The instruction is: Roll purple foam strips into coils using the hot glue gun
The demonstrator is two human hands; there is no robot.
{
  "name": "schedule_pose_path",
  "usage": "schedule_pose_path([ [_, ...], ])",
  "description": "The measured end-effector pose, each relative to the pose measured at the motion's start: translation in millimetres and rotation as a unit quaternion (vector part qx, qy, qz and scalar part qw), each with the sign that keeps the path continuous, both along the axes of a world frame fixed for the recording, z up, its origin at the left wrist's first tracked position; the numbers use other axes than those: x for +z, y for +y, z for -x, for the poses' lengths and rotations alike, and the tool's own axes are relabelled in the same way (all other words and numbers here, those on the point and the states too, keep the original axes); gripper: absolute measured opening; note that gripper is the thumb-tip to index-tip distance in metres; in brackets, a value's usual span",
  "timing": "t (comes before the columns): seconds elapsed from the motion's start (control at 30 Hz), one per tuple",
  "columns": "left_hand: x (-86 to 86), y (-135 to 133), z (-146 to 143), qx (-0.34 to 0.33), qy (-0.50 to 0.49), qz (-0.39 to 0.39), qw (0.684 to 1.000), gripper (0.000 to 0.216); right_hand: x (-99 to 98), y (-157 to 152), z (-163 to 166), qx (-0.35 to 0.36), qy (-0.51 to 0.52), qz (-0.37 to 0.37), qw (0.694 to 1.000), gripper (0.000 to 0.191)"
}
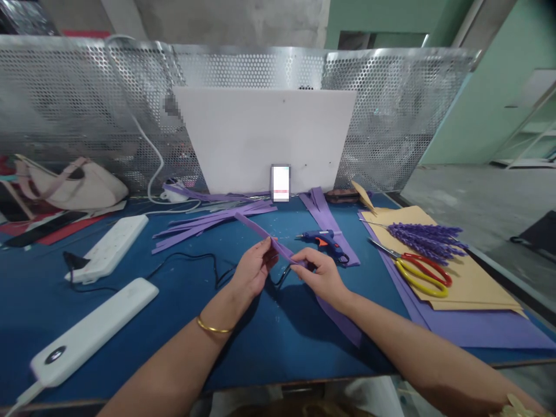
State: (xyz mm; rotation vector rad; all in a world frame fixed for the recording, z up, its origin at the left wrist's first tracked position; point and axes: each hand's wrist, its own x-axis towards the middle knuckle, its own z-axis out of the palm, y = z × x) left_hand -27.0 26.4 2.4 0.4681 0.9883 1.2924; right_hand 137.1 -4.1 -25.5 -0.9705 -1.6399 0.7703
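Observation:
Between my two hands stretches a long purple strip, which looks like paper or thin foam. My left hand pinches it near the middle. A short way to the right, my right hand grips the same strip between thumb and fingers, and its tail hangs down below toward the front edge. Just beyond my right hand a blue glue gun with an orange trigger lies on another wide purple piece. More cut purple strips are spread out past my left hand.
On the right, scissors with red and yellow handles and purple flower sprigs lie on tan sheets over purple sheets. At left are a power strip, a long white device and a bag. A black cord crosses the table.

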Motion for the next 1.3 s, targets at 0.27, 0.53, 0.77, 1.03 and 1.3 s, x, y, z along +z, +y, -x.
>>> schedule_pose_path([
  [0.27,-0.2,3.9,2.4,0.034,-0.005,-0.009,0.999,0.012,3.1,-14.2,2.5,0.073,-0.134,-0.029,0.988,0.016],
  [0.53,-3.2,3.2,7.8,-0.080,-0.009,-0.024,0.996,0.017,4.8,-19.8,-3.3,0.203,-0.133,-0.046,0.969,0.020],
  [0.77,-9.2,-8.9,-5.1,-0.189,0.066,-0.045,0.979,0.047,3.5,9.1,-3.0,-0.026,0.101,0.144,0.984,0.032],
  [1.03,-6.7,-22.0,-15.5,-0.233,0.145,-0.103,0.956,0.050,12.9,11.7,-7.0,0.080,0.258,0.251,0.929,0.042],
  [1.3,-2.7,-26.4,-17.4,-0.209,0.182,-0.091,0.957,0.048,14.0,13.4,-8.3,0.081,0.293,0.277,0.911,0.042],
])
